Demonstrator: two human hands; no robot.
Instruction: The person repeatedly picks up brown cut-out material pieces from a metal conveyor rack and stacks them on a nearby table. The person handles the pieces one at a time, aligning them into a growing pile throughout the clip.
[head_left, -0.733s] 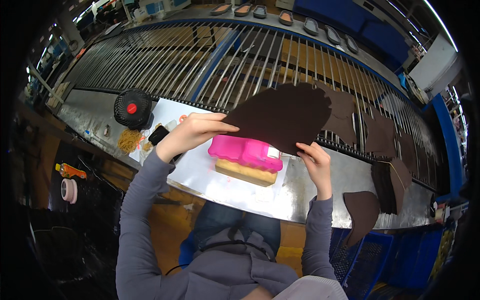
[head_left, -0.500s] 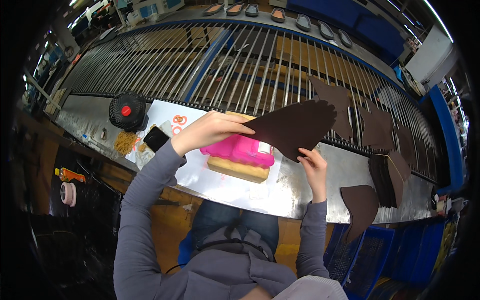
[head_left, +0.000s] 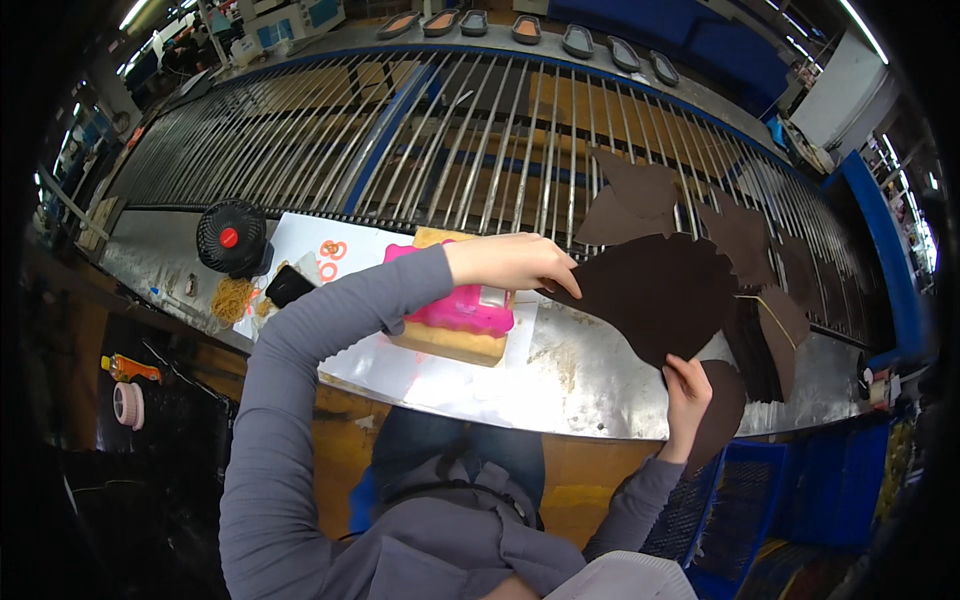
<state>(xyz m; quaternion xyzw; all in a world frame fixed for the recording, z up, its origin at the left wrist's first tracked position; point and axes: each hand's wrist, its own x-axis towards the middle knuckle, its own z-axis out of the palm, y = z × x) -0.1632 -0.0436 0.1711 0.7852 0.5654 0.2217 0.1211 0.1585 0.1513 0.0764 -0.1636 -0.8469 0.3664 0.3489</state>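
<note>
Brown leather piece pinched both ends: left hand top edge, right hand bottom. Keep it taut, flat, clear of pink block on bench.

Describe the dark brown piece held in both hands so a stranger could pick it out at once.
Start at the metal bench below the long rack of grey bars. Right of the pink block, the dark brown piece is pinched between the left hand and right hand. Unlike the other brown pieces, it is lifted, not lying flat.
</note>
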